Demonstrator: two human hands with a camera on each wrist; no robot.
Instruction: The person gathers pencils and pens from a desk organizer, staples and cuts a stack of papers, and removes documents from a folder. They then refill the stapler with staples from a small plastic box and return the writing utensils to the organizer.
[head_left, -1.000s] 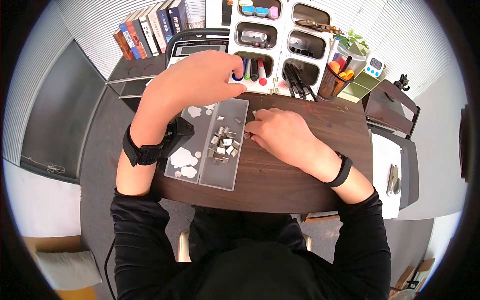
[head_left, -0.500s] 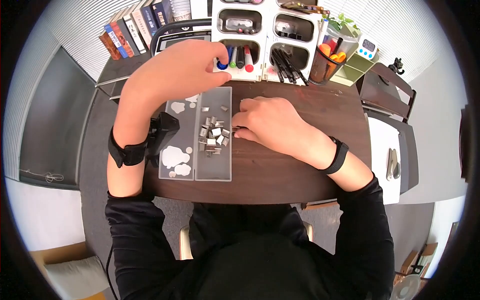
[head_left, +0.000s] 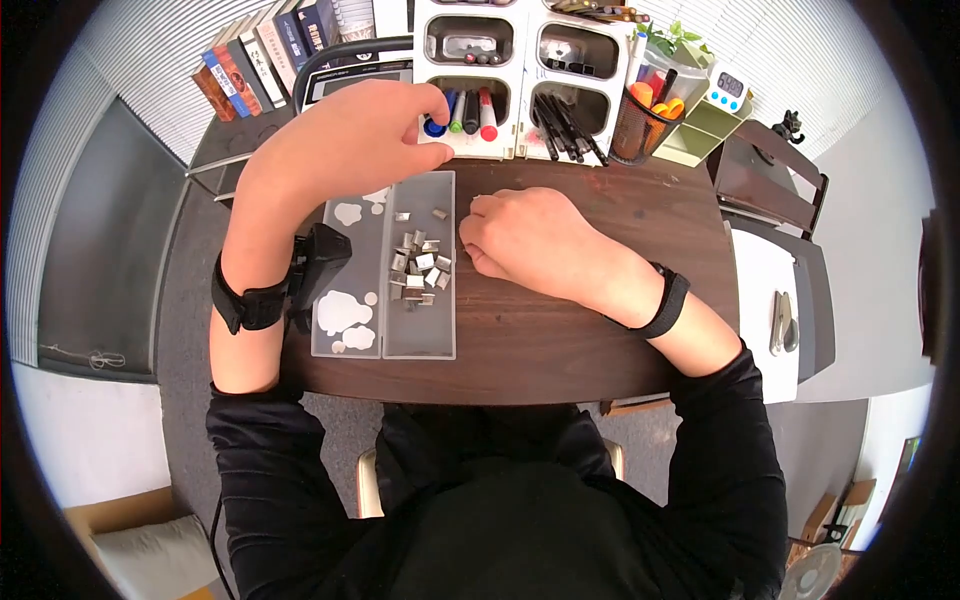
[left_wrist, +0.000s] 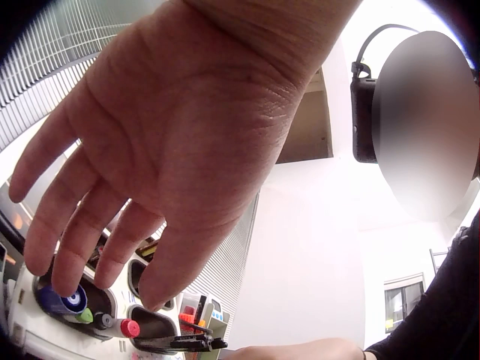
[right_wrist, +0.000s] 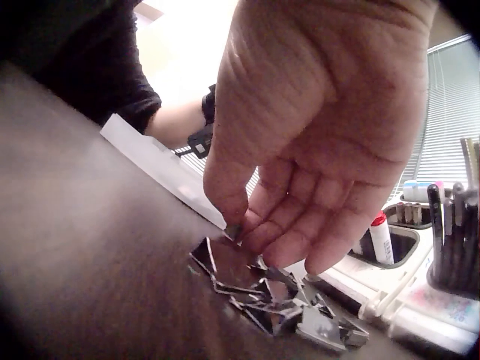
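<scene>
The left hand (head_left: 345,140) is raised between the grey tray (head_left: 420,342) and the markers, fingers loosely extended; in the left wrist view its palm (left_wrist: 172,127) faces the camera, holding nothing. Just right of the tray, the right hand (head_left: 540,245) is low over the table. Its thumb and index finger pinch a small metal piece (right_wrist: 233,231) in the right wrist view, above a pile of metal clips (right_wrist: 274,300) on the table. From the head, that pile is hidden by the hand. More silver clips (head_left: 420,268) lie inside the tray's right half.
A white organizer (head_left: 515,140) with markers (head_left: 471,112) and black pens (head_left: 568,128) stands at the back. Right of it are a mesh pen cup (head_left: 634,130) and a green holder with a timer (head_left: 729,84). Books (head_left: 262,60) stand back left; a stapler (head_left: 783,322) lies far right.
The head view has shifted, so the table appears farther left and higher. The right hand's fingers have drawn closer together beside the tray. The left hand stays near the markers.
</scene>
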